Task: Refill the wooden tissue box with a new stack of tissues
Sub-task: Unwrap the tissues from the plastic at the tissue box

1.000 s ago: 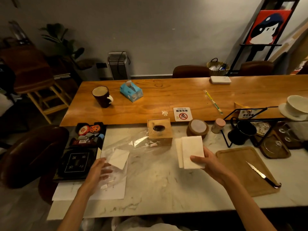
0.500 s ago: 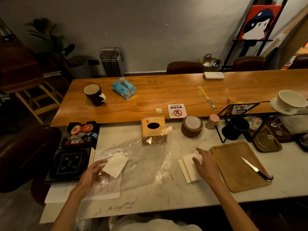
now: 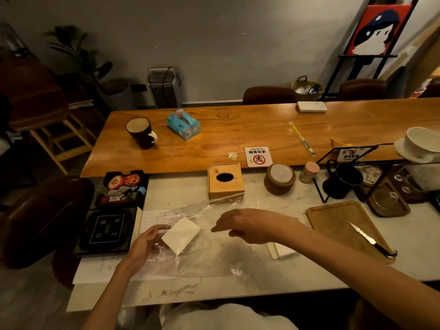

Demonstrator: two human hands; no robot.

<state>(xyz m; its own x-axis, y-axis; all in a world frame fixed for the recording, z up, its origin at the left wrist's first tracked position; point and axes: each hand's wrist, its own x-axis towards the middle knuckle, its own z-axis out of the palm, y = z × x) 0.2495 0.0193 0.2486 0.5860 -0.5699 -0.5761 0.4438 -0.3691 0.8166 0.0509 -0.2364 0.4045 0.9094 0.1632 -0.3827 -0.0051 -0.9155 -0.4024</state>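
The left hand (image 3: 146,244) pinches the clear plastic wrapper (image 3: 214,234) beside a white tissue stack (image 3: 181,235), in front of the wooden tissue box (image 3: 225,181). The right hand (image 3: 252,226), half a second ago resting on the other stack (image 3: 282,250), has let it go and now reaches left, fingers loosely spread and empty. I think it goes for the wrapped stack. The box behind waits, still unfilled.

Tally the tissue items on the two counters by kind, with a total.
Wooden tissue box: 1
Blue tissue pack: 1
White tissue stacks: 2, one by the left hand, one partly hidden under the right forearm
Clear plastic wrapper: 1
Total: 5
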